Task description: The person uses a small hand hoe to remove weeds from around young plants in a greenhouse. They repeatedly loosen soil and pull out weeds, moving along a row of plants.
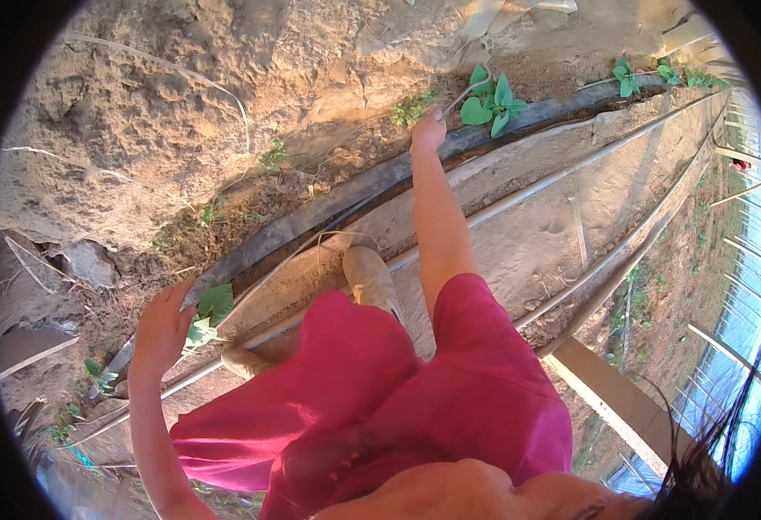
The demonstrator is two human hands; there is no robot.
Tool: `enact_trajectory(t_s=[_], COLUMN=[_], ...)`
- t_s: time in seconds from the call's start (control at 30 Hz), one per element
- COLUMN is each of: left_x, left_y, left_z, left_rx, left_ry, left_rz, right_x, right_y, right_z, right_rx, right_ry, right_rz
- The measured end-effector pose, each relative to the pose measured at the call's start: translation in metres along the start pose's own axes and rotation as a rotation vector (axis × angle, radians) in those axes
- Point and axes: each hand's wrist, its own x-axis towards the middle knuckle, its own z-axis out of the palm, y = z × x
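Note:
My right hand [428, 133] is closed around a thin, pale stem or cord [464, 94] that curves up beside a young broad-leaved plant [479, 112]. Below that hand runs a long, dark plastic strip or flattened hose [328, 211] along the soil. At its near-left end, my left hand [163, 325] reaches down with the fingers close together. A second leafy plant [216, 304] grows right beside my left thumb. Whether the left fingers grip the strip or only rest there is hidden by the hand.
A rough earth bank [159, 91] rises past the strip. Pale pipes or poles [549, 185] run lengthwise along the trodden path [523, 240], near my shoe [371, 276]. At right stand a wooden post [614, 396] and a planted bed [653, 305]. Smaller seedlings [626, 79] follow the strip.

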Motion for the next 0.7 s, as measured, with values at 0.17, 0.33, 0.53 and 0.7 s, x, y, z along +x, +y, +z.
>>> enact_trajectory(t_s=[0.17, 0.33, 0.53, 0.7], left_x=[-0.051, -0.089, -0.077, -0.058], left_y=[0.057, 0.106, 0.125, 0.120], left_z=[-0.014, -0.017, -0.010, -0.006], left_rx=[0.097, 0.109, 0.043, 0.050], left_ry=[0.080, 0.129, 0.156, 0.139], left_rz=[-0.007, -0.035, 0.005, 0.038], right_x=[-0.049, -0.040, 0.008, -0.026], right_y=[0.001, -0.010, -0.035, 0.002], right_z=[-0.009, -0.031, -0.040, -0.037], right_rx=[-0.339, -0.231, -0.271, -0.424], right_ry=[-0.007, -0.008, 0.051, -0.047], right_rz=[-0.252, -0.152, -0.092, -0.240])
